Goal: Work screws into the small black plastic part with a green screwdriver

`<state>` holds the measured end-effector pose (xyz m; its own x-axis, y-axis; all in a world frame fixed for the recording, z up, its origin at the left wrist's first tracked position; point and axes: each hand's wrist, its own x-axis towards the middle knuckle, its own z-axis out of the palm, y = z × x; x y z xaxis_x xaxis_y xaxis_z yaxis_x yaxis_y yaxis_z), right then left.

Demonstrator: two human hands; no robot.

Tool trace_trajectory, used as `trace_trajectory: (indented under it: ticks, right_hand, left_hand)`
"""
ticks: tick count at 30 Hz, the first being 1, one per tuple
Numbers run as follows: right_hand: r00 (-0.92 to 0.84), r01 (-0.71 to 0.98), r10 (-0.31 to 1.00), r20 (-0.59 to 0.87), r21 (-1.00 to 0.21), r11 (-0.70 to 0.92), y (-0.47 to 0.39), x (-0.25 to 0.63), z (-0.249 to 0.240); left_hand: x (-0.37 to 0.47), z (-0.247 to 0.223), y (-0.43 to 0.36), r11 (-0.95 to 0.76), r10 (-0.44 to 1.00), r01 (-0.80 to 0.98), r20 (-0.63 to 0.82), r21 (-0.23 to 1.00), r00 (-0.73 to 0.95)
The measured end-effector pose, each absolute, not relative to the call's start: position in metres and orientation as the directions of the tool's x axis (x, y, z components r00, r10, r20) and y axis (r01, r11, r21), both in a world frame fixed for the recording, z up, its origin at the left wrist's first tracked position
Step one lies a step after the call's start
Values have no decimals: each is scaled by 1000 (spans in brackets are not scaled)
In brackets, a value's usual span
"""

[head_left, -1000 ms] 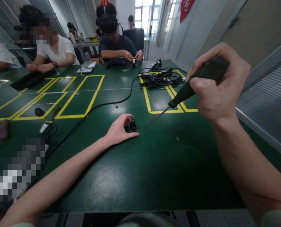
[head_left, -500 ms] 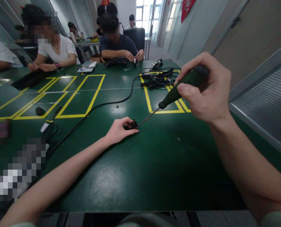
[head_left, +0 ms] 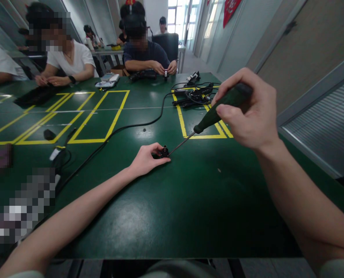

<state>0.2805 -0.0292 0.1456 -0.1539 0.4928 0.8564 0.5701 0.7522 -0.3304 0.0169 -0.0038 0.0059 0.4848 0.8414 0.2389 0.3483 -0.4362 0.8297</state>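
My left hand [head_left: 148, 159] pinches a small black part [head_left: 165, 152] between thumb and fingers, low at the table's surface. A short round stub stands up from the part's top. My right hand [head_left: 251, 110] is wrapped round the dark green handle of a screwdriver [head_left: 208, 120]. Its thin shaft slants down to the left, and the tip meets the right side of the black part. Whether the tip sits in a screw is too small to make out.
Green table [head_left: 172, 216] with yellow tape rectangles [head_left: 105, 139]. A black cable [head_left: 131, 126] crosses it. Black cables and parts [head_left: 195, 96] lie in a heap behind my right hand. A plug [head_left: 49, 134] lies at left. Two co-workers [head_left: 147, 54] handle things across the table.
My right hand has shifted slightly left and down around the screwdriver handle. The left hand and the black part stay nearly where they were.
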Motion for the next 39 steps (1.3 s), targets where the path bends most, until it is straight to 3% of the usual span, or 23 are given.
trace_trajectory:
  ticks: [8,15,22,28,33,39]
  right_hand:
    - [-118,642,491,863,-311,701,-31,277,143]
    - [-138,597,513,847,-341,726,-29,281,145]
    - [-124,682,484,866,-279,676,-34,279,144]
    - [-211,624,519,828,-294,724,-37,279,149]
    - [-122,671,549,827,-338,660,-39,276,148]
    - [-184,644,521,833,-298,705,-35,282,148]
  left_hand:
    - [18,4,-4,-471,832,352,275,809,481]
    - [18,3,-3,-475,829,348,279,808,484]
    - [17,1,-3,-480,829,354,283,803,483]
    - [16,2,-3,-489,822,352,288,798,491]
    - [16,0,-2,-497,822,357,298,790,486]
    - [16,-1,-2,-498,821,355,298,791,487]
